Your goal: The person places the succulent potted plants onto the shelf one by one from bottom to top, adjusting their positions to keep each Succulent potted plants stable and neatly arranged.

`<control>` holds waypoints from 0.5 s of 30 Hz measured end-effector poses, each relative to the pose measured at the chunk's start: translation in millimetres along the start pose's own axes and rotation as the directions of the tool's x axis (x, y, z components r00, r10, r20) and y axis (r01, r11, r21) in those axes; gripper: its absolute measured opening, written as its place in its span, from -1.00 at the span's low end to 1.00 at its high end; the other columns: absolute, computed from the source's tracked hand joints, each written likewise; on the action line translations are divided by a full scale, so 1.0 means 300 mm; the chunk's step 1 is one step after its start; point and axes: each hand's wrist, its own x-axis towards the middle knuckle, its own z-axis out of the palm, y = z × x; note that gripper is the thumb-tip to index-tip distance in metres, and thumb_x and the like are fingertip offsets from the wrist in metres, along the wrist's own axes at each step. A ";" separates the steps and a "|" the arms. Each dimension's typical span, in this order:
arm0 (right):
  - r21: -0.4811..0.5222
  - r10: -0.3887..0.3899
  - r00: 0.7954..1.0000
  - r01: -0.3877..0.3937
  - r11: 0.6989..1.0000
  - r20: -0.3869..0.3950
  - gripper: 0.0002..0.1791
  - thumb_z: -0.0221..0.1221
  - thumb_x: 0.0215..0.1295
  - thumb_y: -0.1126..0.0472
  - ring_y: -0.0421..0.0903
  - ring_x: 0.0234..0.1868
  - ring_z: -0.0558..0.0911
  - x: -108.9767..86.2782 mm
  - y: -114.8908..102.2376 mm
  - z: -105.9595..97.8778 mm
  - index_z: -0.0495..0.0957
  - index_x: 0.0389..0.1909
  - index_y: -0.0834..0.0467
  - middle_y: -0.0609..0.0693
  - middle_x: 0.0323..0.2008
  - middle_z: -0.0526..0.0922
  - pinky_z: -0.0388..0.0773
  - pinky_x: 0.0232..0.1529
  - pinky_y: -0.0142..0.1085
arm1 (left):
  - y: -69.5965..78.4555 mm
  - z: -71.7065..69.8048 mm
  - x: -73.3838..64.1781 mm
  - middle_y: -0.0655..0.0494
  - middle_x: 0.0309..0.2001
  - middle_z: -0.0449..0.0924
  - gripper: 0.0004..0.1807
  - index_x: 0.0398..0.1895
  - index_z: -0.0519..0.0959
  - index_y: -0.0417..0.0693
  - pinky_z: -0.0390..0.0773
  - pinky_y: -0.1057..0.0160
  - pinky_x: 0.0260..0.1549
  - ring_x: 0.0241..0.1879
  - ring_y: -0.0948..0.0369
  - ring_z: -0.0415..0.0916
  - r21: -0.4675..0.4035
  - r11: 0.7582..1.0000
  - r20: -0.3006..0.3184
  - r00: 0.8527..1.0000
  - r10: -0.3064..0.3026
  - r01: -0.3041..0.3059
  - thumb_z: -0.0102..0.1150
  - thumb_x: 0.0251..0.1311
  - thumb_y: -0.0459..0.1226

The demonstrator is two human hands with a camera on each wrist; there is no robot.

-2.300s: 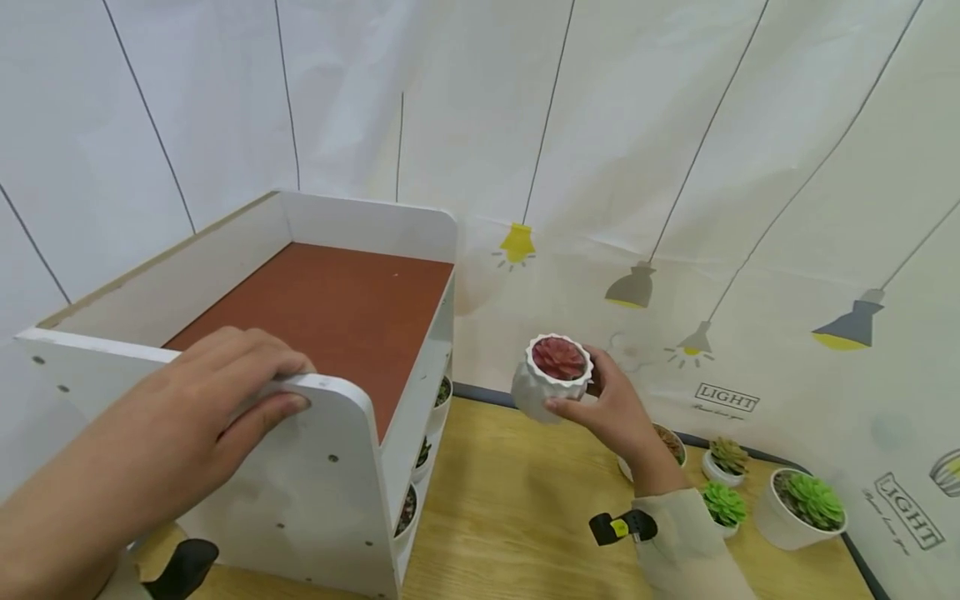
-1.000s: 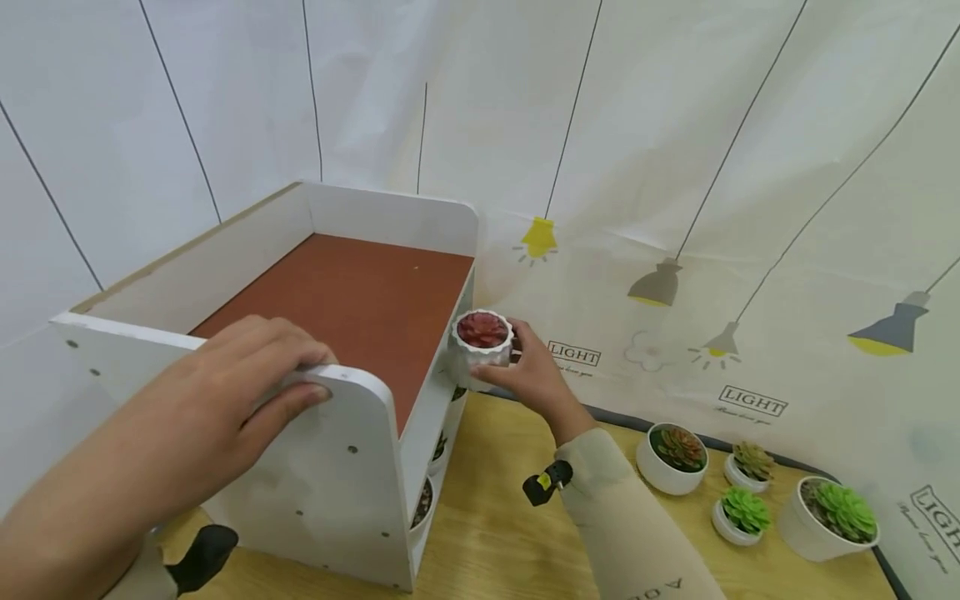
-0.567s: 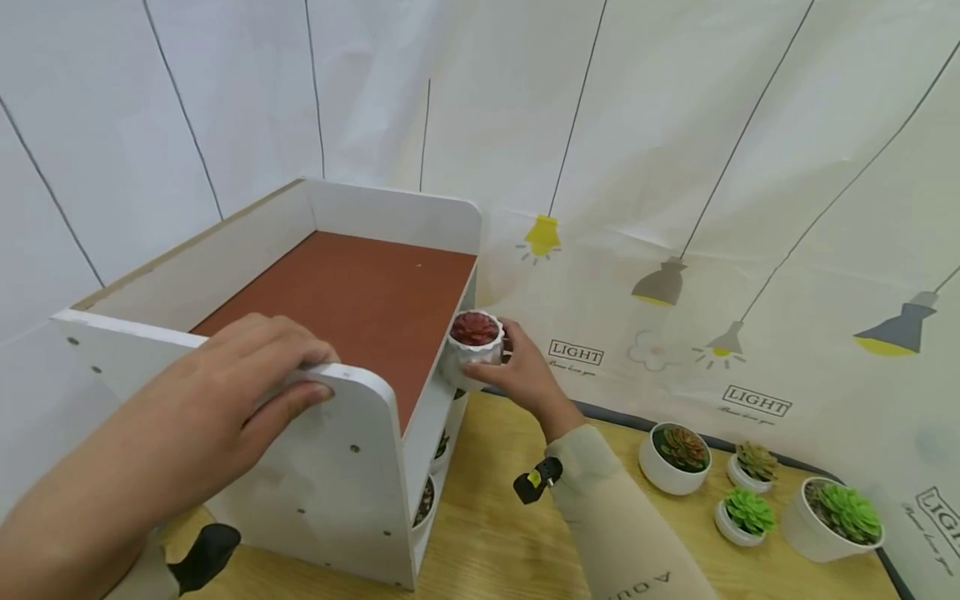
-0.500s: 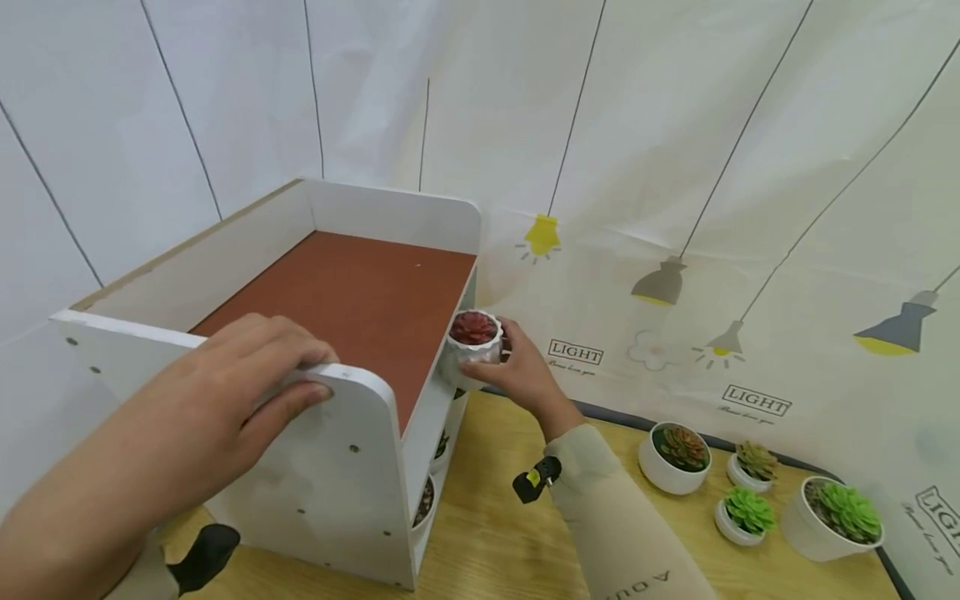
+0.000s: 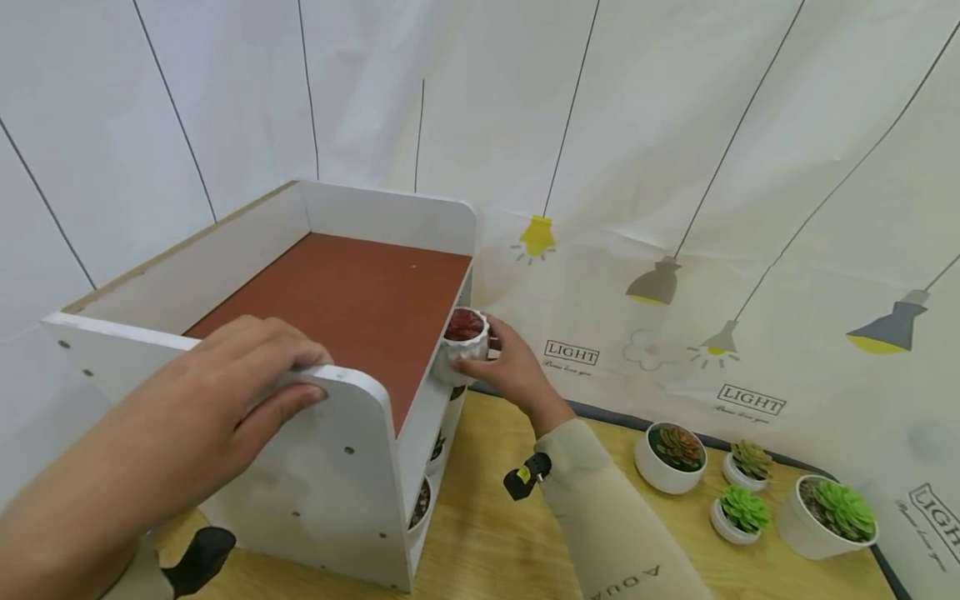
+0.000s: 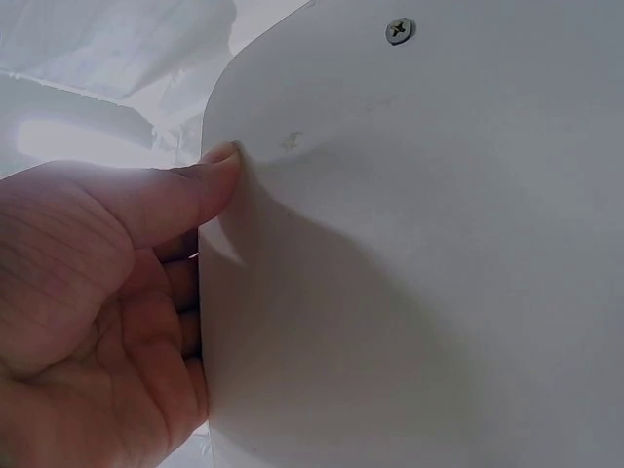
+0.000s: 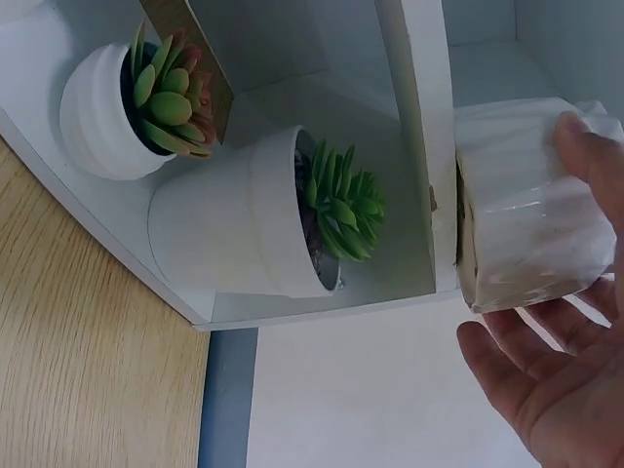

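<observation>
My left hand [image 5: 247,383] grips the rounded corner of the white side panel [image 5: 300,483] of a small shelf unit, fingers over the top edge and thumb on the outer face. In the left wrist view the thumb presses that panel [image 6: 409,244] near its edge. My right hand [image 5: 517,367] holds a white ribbed pot [image 5: 456,362] with a dark red succulent [image 5: 465,325] at the unit's front, below the brown top. Seen from the right wrist, the pot [image 7: 536,205] is at the upper shelf's edge [image 7: 429,146], partly inside; whether it touches the board I cannot tell.
Potted succulents stand in the lower shelf, among them a tall white pot [image 7: 229,219] and a smaller round pot [image 7: 97,112]. Several more pots, such as a white bowl-shaped pot [image 5: 663,471], stand right on the wooden table [image 5: 495,517]. A printed wall sheet [image 5: 585,275] hangs behind.
My right hand has carried the red succulent's pot leftward from above the table to the shelf unit, then slightly farther in under the top. My left hand keeps its grip on the panel.
</observation>
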 end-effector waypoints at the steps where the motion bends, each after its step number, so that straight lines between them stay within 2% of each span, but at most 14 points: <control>1: 0.008 0.015 1.000 -0.015 1.000 -0.002 -0.15 0.54 0.16 -0.02 0.03 0.35 0.55 -0.002 -0.003 0.004 0.37 0.45 -0.17 -0.06 0.31 0.52 0.68 0.12 -0.04 | 0.000 0.001 -0.001 0.46 -0.05 0.54 -0.72 -0.05 0.60 0.12 0.38 0.48 -0.03 -0.03 0.45 0.38 0.001 1.000 -0.001 1.000 0.001 -0.001 0.40 0.24 -0.35; 5: 0.019 0.046 0.999 -0.046 0.999 -0.018 -0.13 0.54 0.16 -0.02 0.07 0.37 0.56 -0.003 -0.009 0.016 0.34 0.44 -0.05 0.01 0.35 0.51 0.69 0.15 -0.06 | -0.001 0.001 -0.003 0.46 -0.05 0.54 -0.74 -0.05 0.60 0.12 0.38 0.48 -0.04 -0.04 0.45 0.38 0.005 1.000 0.001 1.000 0.000 0.000 0.39 0.27 -0.34; 12: -0.011 -0.076 0.996 0.076 0.997 -0.054 -0.34 0.51 0.22 0.07 0.01 0.29 0.61 0.011 -0.003 0.037 0.53 0.34 -0.06 0.02 0.23 0.55 0.67 0.20 -0.13 | -0.005 0.001 -0.001 0.45 -0.06 0.54 -0.78 -0.04 0.60 0.11 0.38 0.47 -0.04 -0.04 0.45 0.38 0.003 1.000 0.002 1.000 0.009 -0.009 0.36 0.31 -0.30; 15: -0.009 -0.050 0.995 0.049 0.999 -0.083 -0.35 0.51 0.22 0.02 -0.04 0.28 0.61 0.011 0.002 0.047 0.54 0.33 -0.09 -0.03 0.21 0.61 0.68 0.18 -0.13 | -0.006 0.002 0.000 0.45 -0.06 0.54 -0.79 -0.04 0.60 0.11 0.38 0.47 -0.04 -0.04 0.45 0.38 0.002 1.000 0.001 1.000 0.010 -0.010 0.36 0.32 -0.29</control>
